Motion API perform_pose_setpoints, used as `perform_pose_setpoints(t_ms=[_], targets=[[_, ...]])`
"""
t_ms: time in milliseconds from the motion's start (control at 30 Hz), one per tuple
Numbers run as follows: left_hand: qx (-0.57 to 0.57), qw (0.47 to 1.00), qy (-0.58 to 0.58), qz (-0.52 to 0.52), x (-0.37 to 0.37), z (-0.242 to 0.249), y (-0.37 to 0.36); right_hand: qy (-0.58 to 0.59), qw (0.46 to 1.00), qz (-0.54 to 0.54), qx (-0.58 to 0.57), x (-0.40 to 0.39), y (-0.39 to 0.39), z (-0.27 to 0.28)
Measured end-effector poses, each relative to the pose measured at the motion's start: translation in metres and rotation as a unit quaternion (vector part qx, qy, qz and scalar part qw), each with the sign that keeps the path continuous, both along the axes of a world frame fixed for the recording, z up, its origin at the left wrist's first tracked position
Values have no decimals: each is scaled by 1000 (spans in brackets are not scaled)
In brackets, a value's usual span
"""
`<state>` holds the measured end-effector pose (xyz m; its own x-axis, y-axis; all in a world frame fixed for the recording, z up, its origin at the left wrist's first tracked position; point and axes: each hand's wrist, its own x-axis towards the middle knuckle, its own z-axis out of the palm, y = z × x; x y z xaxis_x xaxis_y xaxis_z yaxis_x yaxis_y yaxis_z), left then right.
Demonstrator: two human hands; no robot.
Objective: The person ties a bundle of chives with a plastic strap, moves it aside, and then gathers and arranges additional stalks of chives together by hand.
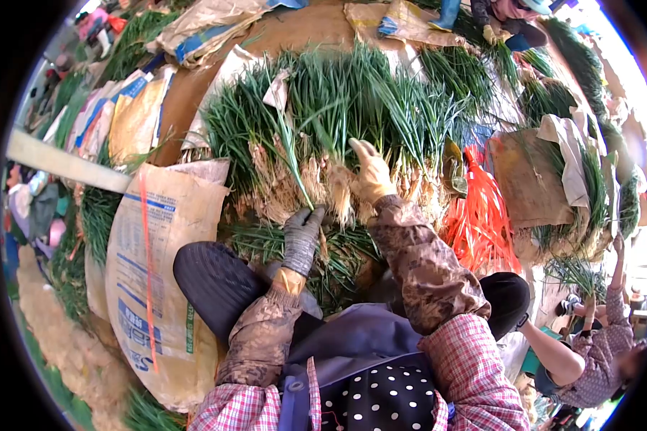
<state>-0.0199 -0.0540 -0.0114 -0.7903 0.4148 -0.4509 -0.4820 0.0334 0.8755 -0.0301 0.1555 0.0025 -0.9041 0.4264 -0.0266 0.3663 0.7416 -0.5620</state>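
My left hand (303, 241), in a grey glove, is closed on the root end of a green onion (292, 154) whose leaves point up and away from me. My right hand (372, 171) wears a pale yellow glove. Its fingers stretch out over the roots of the laid-out green onions (352, 93), and I see nothing held in them. These onions lie in a wide row, leaves away from me and whitish, rooty ends toward me. Loose green leaves (338, 276) lie below my hands, between my knees.
Orange-red plastic strips (482, 215) hang in a bunch to the right. A printed sack (165, 280) lies at my left. More green onions lie under a brown sheet (528, 176) at the right. One person (597, 352) works at lower right, another (510, 21) at the top right.
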Motion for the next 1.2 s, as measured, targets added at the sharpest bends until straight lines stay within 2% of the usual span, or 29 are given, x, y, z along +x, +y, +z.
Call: perform_pose_setpoints(t_ms=[67,133,200,300,400,433,467,533,567,667,733,767,800,833,867,933,1000,1033,1067,1100,1133,1167,1200], targets=[[0,1000,-4,-1,0,0,1,121,981,-138,62,12,16,1],[-16,1000,-18,-12,-2,3,3,21,962,-251,108,24,49,-14],[-23,999,-18,-17,-2,6,5,-55,955,-261,129,34,77,-28],[-14,1000,-22,-14,0,5,7,-198,944,-254,75,31,90,-15],[-23,999,-25,-15,-1,10,12,-214,934,-271,89,11,97,-18],[-22,999,-27,-15,-1,11,13,-257,925,-276,44,4,106,-13],[-20,999,-29,-15,-1,11,13,-267,912,-306,-61,-5,102,14],[-1,1000,-17,-9,-2,10,13,-254,907,-320,-99,-16,124,-6],[7,1000,-17,-6,-3,12,14,-246,919,-280,-126,-16,134,-8],[15,1000,-12,10,-7,23,18,-75,947,-259,-173,-21,102,33],[28,999,-1,22,-8,22,15,-39,974,-211,-69,-39,90,16],[-9,1000,12,19,-10,30,13,-91,967,-227,-75,-47,65,52],[-7,999,18,25,-14,32,13,-101,970,-218,-35,-61,57,40],[-4,999,25,33,-18,34,12,-135,967,-212,-32,-71,45,44],[0,999,32,42,-21,34,10,-166,962,-190,-104,-79,37,32],[-3,998,36,50,-27,31,7,-203,968,-76,-131,-73,11,43],[1,997,32,68,-29,32,6,-72,997,-37,-2,-58,-8,31],[5,997,30,69,-30,33,6,-54,991,-77,-93,-48,-5,39],[9,997,18,68,-30,34,4,122,988,-88,-37,-35,5,16],[14,998,7,68,-31,35,3,253,961,-90,65,-27,29,-6],[18,998,-4,68,-31,35,2,245,954,-159,60,-16,49,-3],[33,997,-2,74,-30,30,1,154,957,-227,98,-3,71,-5],[36,997,3,74,-30,25,1,18,950,-306,66,6,85,-2]])
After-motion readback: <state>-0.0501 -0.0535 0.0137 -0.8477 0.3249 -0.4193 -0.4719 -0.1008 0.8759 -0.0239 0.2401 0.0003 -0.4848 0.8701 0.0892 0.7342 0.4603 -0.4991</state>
